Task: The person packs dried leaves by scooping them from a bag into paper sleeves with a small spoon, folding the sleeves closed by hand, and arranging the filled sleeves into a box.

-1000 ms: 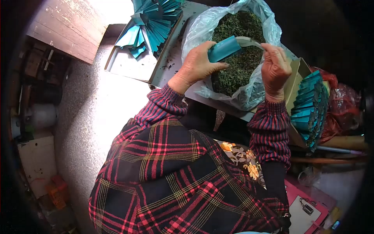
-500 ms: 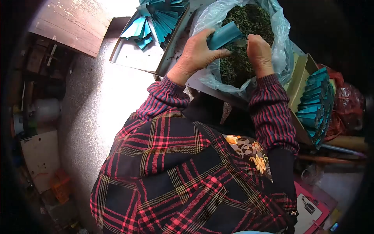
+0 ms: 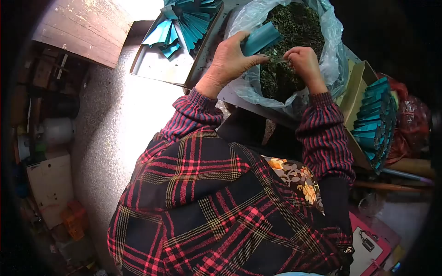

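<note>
My left hand (image 3: 226, 59) is closed round a teal paper packet (image 3: 263, 39), which lies tilted with its far end over the dried leaves. My right hand (image 3: 305, 66) is pinched near the packet, above the leaves. A thin, pale thing seems to stick out from its fingertips; its kind is too small to tell. Below both hands, dark green dried leaves (image 3: 301, 27) fill an open clear plastic bag (image 3: 335, 60) with its rim folded outward.
At the upper left, a shallow box (image 3: 161, 73) holds fanned teal paper packets (image 3: 189, 27). Another box (image 3: 357, 99) on the right holds several upright teal packets (image 3: 374, 122). Behind it lies a red plastic bag (image 3: 412, 119). A wooden table (image 3: 85, 30) stands far left.
My right hand has moved down and slightly right, away from the packet's end. The left hand and packet have shifted slightly left.
</note>
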Available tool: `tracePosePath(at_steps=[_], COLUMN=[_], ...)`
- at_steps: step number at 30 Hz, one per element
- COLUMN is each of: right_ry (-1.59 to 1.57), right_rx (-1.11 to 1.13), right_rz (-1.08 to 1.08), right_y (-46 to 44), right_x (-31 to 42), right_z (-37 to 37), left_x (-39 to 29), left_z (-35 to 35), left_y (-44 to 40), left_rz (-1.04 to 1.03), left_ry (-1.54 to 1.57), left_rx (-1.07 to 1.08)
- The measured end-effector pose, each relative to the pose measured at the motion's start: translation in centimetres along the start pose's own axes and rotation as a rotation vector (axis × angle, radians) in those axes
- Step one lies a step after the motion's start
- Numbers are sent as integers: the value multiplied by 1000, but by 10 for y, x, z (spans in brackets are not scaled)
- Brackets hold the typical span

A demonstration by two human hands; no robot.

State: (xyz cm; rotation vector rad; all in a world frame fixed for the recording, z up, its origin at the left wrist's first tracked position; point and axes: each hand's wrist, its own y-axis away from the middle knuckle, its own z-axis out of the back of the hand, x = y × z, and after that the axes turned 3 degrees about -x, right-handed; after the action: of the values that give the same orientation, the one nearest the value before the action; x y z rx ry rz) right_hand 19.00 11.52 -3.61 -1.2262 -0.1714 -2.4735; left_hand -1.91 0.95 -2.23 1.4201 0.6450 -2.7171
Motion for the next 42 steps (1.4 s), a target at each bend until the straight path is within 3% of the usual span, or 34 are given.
tracePosePath(at_steps=[3, 14, 22, 26, 28, 36, 42], right_ry=[-173, -261, -344, -270, -86, 116, 349], right_rx=[12, -206, -244, -220, -225, -173, -226], right_rz=[-150, -134, -115, 13, 151, 227, 545], right_y=[0, 13, 15, 16, 13, 16, 24], right_x=[2, 31, 40, 47, 46, 58, 73], right_z=[12, 64, 80, 74, 68, 63, 54], left_x=[1, 4, -1, 1, -1, -3, -9], left_z=[0, -5, -10, -18, -19, -25, -28], left_y=[0, -2, -4, -5, -5, -4, -6], left_rz=[0, -8, -125, -224, -198, -145, -131], left_ry=[-13, -38, -162, -147, -141, -155, -114], left_rx=[0, 1, 11, -54, -24, 35, 35])
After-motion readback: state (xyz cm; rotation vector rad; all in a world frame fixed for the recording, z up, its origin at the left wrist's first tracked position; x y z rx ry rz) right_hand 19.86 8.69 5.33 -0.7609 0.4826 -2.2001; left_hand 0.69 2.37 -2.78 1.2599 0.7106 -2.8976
